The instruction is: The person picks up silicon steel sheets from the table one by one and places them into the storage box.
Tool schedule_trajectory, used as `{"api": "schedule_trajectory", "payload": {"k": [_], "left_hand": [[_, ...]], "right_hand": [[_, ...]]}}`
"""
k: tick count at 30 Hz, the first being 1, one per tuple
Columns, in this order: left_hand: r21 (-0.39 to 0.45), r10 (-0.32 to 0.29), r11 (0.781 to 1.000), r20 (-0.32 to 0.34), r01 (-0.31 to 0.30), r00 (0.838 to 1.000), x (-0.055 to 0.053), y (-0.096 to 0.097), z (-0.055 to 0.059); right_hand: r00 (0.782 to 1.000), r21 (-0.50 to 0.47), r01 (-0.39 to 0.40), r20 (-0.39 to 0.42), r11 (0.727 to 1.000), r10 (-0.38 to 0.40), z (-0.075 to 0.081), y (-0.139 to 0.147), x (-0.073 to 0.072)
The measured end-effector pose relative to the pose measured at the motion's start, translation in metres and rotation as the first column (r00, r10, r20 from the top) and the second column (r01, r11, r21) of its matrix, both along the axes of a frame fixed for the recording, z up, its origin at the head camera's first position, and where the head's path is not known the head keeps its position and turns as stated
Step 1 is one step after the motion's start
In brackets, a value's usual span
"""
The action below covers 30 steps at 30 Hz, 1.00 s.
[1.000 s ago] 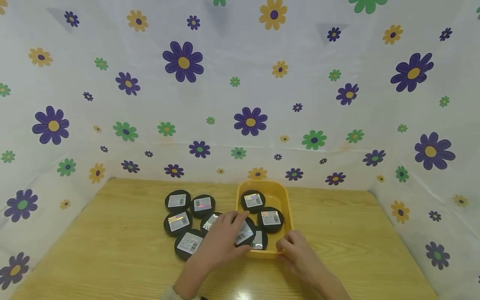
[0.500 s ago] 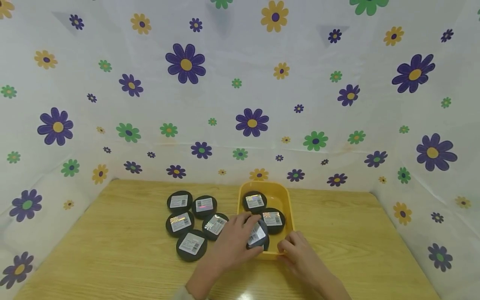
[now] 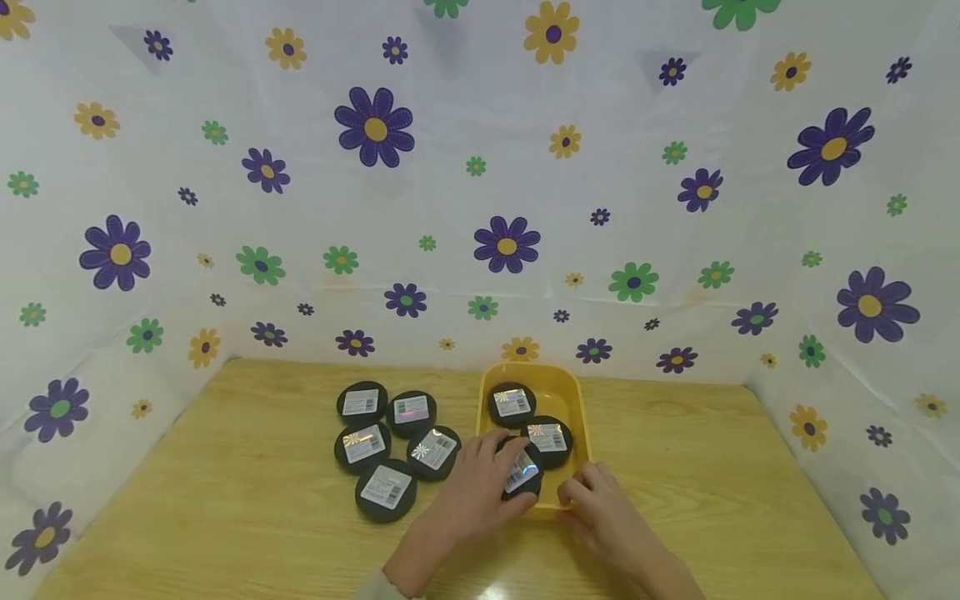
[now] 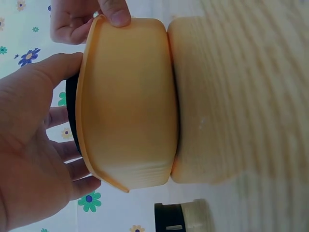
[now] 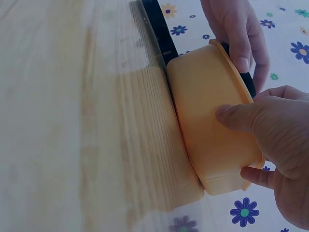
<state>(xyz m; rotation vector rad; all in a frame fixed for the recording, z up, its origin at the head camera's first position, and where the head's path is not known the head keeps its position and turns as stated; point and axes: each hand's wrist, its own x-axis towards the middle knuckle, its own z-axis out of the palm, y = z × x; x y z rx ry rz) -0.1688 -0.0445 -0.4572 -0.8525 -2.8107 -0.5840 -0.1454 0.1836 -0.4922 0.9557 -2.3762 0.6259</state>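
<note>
My left hand (image 3: 476,487) holds a black round flat case (image 3: 524,472) with a white label, at the near left corner inside the yellow bin (image 3: 572,382). In the left wrist view the thumb and fingers of the left hand (image 4: 29,145) spread around the case, whose dark edge (image 4: 71,101) shows just above the rim. At the bin's near right corner, my right hand (image 3: 603,510) grips the rim; in the right wrist view its thumb presses the outer wall (image 5: 212,130). Two similar cases, one at the back (image 3: 512,404) and one mid-bin (image 3: 548,440), lie in the bin.
Several more labelled black cases, among them a near one (image 3: 386,490) and one beside the bin (image 3: 433,452), lie flat on the wooden table (image 3: 225,483) left of the bin. A flower-printed white cloth (image 3: 442,192) surrounds the table at the back and sides.
My left hand has carried the case rightward from over the bin's left rim down into its near left corner, covering the case there. My right hand keeps its grip on the bin.
</note>
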Motion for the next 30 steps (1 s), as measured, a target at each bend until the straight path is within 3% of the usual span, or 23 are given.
{"api": "schedule_trajectory", "payload": {"k": [10, 18, 30], "left_hand": [[0.013, 0.023, 1.000, 0.071, -0.024, 0.997, 0.000, 0.002, 0.000], [-0.004, 0.029, 1.000, 0.079, -0.029, 0.996, 0.000, 0.002, 0.000], [-0.028, -0.003, 1.000, 0.075, 0.005, 0.997, -0.010, 0.002, 0.004]], "right_hand": [[1.000, 0.008, 0.008, 0.026, 1.000, -0.008, 0.002, 0.000, 0.000], [1.000, 0.009, 0.002, 0.018, 1.000, -0.003, 0.002, 0.001, -0.002], [1.000, 0.016, 0.007, 0.014, 1.000, -0.008, 0.003, 0.000, -0.002]]}}
